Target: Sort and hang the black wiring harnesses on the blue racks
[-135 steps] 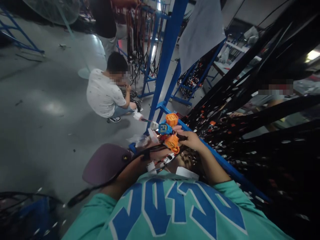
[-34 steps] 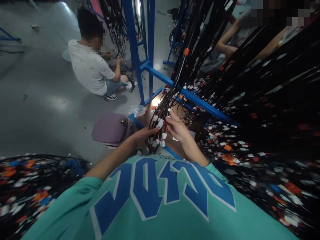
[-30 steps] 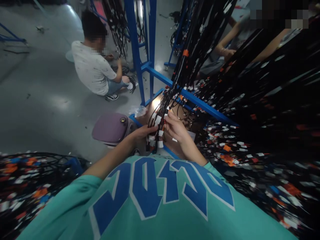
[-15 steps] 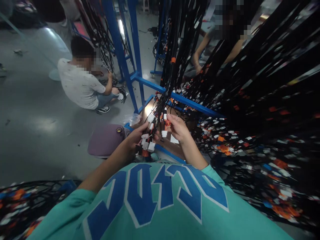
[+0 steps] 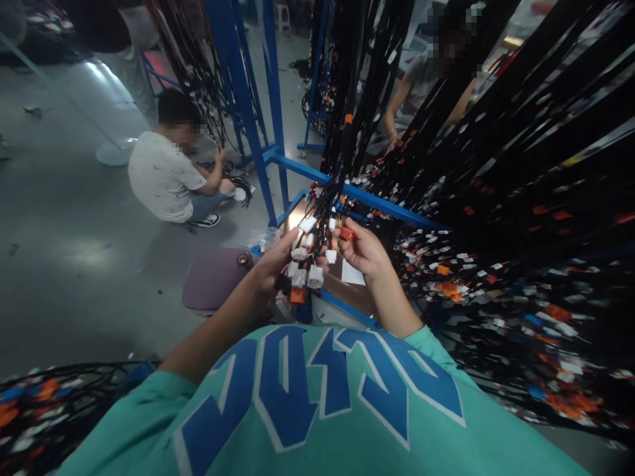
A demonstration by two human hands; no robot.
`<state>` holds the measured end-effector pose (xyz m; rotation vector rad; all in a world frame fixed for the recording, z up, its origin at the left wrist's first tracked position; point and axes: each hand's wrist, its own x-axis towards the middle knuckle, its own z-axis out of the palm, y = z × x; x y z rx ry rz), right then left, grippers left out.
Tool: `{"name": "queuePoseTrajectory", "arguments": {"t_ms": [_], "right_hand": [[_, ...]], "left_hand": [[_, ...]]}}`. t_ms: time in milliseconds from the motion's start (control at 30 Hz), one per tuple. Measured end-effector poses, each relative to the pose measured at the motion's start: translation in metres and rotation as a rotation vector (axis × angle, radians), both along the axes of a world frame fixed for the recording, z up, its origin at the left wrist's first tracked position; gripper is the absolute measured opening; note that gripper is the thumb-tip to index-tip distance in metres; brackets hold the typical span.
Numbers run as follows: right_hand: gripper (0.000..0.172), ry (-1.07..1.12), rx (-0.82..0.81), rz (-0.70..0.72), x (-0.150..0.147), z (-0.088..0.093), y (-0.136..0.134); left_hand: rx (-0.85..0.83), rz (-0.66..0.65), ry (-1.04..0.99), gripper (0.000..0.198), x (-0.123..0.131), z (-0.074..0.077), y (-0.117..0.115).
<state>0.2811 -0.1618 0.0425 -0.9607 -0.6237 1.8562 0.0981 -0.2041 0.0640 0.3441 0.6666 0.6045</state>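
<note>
A hanging bundle of black wire harness [image 5: 342,139] ends in a cluster of white and orange connectors [image 5: 301,271]. My left hand [image 5: 270,264] cups that cluster from the left and holds it. My right hand [image 5: 364,251] is to the right of the bundle, with its thumb and fingers pinched on a small orange connector [image 5: 346,233] at the end of one wire. Both hands are in front of my chest, above a blue rack rail [image 5: 377,201].
Dense black harnesses [image 5: 520,172] hang on the right. A blue rack post [image 5: 238,86] stands ahead. A purple stool [image 5: 213,287] sits on the floor below my left hand. One person crouches on the grey floor [image 5: 166,175]; another person [image 5: 421,86] works behind the rack. More harnesses [image 5: 44,403] lie lower left.
4.5 s ago my hands held large orange and blue connectors. Since a second ago my left hand has gathered the white connectors, and my right hand has pinched an orange one and lifted slightly.
</note>
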Motion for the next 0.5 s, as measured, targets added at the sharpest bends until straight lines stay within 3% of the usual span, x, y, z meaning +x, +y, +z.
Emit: {"name": "queuePoseTrajectory", "arguments": {"t_ms": [167, 333, 500], "right_hand": [[0.028, -0.256, 0.241, -0.018, 0.0, -0.012, -0.011], [0.038, -0.648, 0.574, -0.266, 0.006, -0.019, -0.028], [0.023, -0.715, 0.861, -0.266, 0.017, 0.002, -0.054]], "left_hand": [[0.105, 0.062, -0.007, 0.027, 0.004, 0.003, -0.007], [0.086, 0.055, -0.009, 0.03, 0.014, 0.008, -0.002], [0.066, 0.163, 0.037, 0.032, 0.02, 0.015, 0.001]]}}
